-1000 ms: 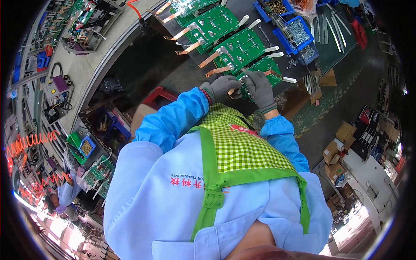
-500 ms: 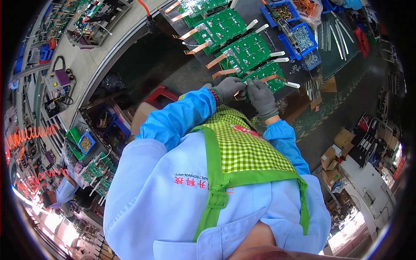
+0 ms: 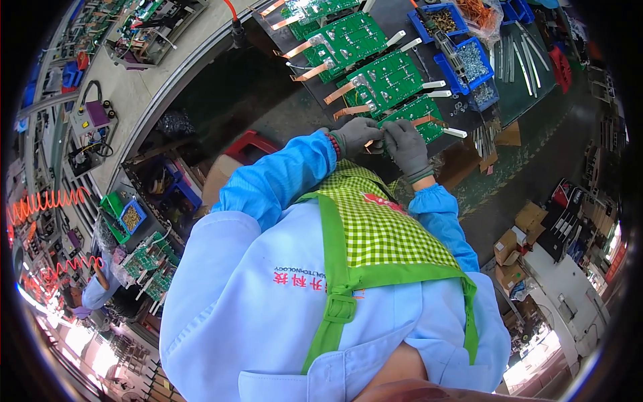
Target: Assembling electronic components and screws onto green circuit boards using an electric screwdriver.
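Observation:
Both my hands wear grey gloves and meet at the near left edge of the nearest green circuit board (image 3: 434, 132). My left hand (image 3: 358, 137) is closed, with a bit of copper strip (image 3: 369, 143) showing at its fingers. Fingertips of my right hand (image 3: 406, 149) are pinched together beside the left ones; what they hold is hidden. Another copper strip (image 3: 423, 120) crosses the nearest board. Beyond it lies a second circuit board (image 3: 388, 80), with copper strips to its left and pale metal strips to its right.
More circuit boards (image 3: 348, 40) run away in a row along the dark bench. To their right are a blue bin of silver screws (image 3: 474, 63), a blue bin of brass-coloured parts (image 3: 442, 20) and a power screwdriver (image 3: 450, 57). Long metal strips (image 3: 526, 60) lie farther right.
The bench and boards sit slightly lower and farther right in the picture. My hands stay together at the nearest board, the right fingers drawn a little closer to the left.

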Demonstrator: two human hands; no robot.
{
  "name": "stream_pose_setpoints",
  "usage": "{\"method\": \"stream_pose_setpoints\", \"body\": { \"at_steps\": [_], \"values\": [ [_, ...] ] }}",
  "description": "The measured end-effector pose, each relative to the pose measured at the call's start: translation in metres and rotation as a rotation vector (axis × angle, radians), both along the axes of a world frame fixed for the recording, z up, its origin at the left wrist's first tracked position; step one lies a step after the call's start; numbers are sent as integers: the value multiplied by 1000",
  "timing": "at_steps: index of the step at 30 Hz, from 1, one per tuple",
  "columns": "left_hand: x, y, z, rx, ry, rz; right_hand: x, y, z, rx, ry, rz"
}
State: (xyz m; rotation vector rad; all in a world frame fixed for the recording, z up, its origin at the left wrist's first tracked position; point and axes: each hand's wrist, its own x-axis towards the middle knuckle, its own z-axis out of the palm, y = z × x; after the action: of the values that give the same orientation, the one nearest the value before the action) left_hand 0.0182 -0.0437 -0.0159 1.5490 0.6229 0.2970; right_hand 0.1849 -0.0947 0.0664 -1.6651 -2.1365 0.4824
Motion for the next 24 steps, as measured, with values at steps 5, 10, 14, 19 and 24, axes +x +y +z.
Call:
{"method": "stream_pose_setpoints", "body": {
  "at_steps": [5, 10, 14, 19, 24],
  "values": [
    [3, 1, 39, -691, 12, 173, 3, -4, -7, -11, 29, -55],
    [7, -5, 29, -825, -27, 258, -3, -6, -16, -3, 15, -133],
    [6, -6, 34, -711, -18, 227, -7, -6, -16, -29, -28, -230],
    [6, -6, 28, -739, -82, 229, -13, -7, -13, 20, 7, -296],
    [10, -13, 35, -754, -51, 300, -10, -9, -1, 34, 98, -185]
  ]
}}
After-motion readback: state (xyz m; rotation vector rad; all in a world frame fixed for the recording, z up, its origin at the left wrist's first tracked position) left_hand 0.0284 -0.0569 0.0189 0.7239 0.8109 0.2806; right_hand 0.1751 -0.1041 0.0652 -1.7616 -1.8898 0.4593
